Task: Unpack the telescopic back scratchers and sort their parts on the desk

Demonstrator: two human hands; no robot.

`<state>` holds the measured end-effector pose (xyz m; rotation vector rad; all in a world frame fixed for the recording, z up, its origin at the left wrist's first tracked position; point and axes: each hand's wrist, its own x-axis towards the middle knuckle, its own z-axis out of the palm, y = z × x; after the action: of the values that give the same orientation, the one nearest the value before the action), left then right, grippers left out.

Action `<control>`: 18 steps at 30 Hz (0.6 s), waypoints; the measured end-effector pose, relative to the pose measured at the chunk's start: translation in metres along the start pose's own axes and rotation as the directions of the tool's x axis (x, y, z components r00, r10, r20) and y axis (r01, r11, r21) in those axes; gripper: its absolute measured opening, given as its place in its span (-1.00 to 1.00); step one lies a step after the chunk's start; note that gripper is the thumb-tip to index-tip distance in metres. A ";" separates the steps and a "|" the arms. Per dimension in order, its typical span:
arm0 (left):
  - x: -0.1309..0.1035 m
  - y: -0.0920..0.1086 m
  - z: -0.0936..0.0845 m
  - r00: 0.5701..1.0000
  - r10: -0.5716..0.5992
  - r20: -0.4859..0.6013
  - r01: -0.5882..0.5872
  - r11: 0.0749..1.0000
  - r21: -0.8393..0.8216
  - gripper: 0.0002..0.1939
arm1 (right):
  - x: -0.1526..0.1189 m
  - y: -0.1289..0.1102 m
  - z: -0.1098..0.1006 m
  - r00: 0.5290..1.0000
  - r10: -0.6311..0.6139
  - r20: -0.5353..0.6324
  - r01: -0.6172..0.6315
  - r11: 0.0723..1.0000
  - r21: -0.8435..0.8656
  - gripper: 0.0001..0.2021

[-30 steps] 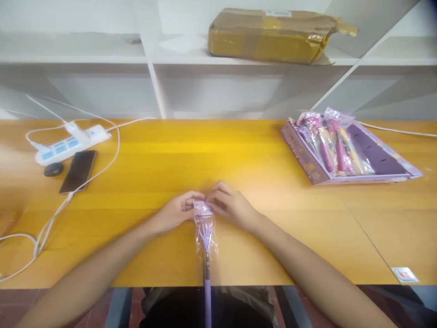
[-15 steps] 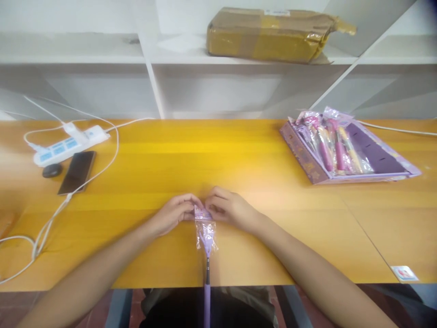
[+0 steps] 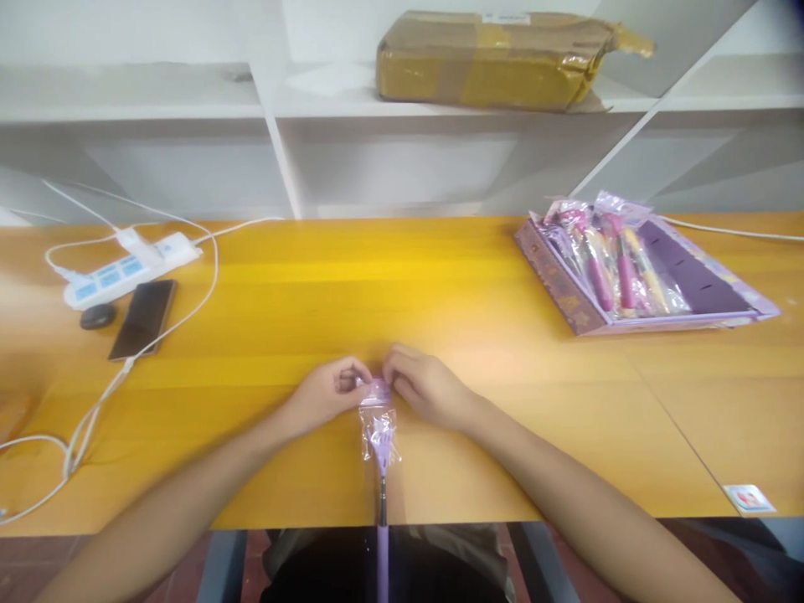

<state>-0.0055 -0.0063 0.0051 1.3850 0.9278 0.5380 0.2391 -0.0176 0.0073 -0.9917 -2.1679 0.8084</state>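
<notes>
A purple back scratcher (image 3: 383,456) with a pronged head, a metal rod and a purple handle lies in a clear plastic bag (image 3: 394,448). Its handle reaches past the table's front edge toward my body. At the bag's far end is a purple printed header (image 3: 377,394). My left hand (image 3: 330,387) pinches the left corner of this header between thumb and fingers. On the opposite corner, the fingertips of my right hand (image 3: 424,385) are pressed together. Both wrists rest close to the tabletop.
A purple display box (image 3: 590,322) at the right holds several bagged pink and yellow pieces. To the left are a power strip (image 3: 106,285), a phone (image 3: 143,320), a black round object (image 3: 97,316) and white cables. A taped carton (image 3: 490,63) sits on the shelf. A small sticker (image 3: 749,498) lies front right.
My left thumb has come over onto the header and its fingers have curled. The scratcher's pronged head now faces up more squarely. My right hand has shifted only slightly.
</notes>
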 end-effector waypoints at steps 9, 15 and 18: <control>-0.001 -0.007 0.005 0.990 0.123 -0.062 -0.120 0.991 0.053 -0.64 | 0.005 -0.007 0.004 0.985 0.171 0.031 -0.169 0.984 -0.062 -0.73; 0.000 -0.007 0.001 0.998 0.055 -0.038 -0.052 0.995 0.081 -0.54 | 0.005 0.001 0.007 0.976 0.214 0.025 -0.214 0.977 -0.024 -0.60; -0.001 -0.004 0.000 0.998 0.057 -0.034 -0.053 0.992 0.119 -0.59 | 0.005 0.000 0.005 0.974 0.224 0.033 -0.224 0.975 -0.014 -0.61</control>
<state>-0.0068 -0.0079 0.0011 1.5150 0.9668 0.5603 0.2332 -0.0145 0.0056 -1.2528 -2.1149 0.9247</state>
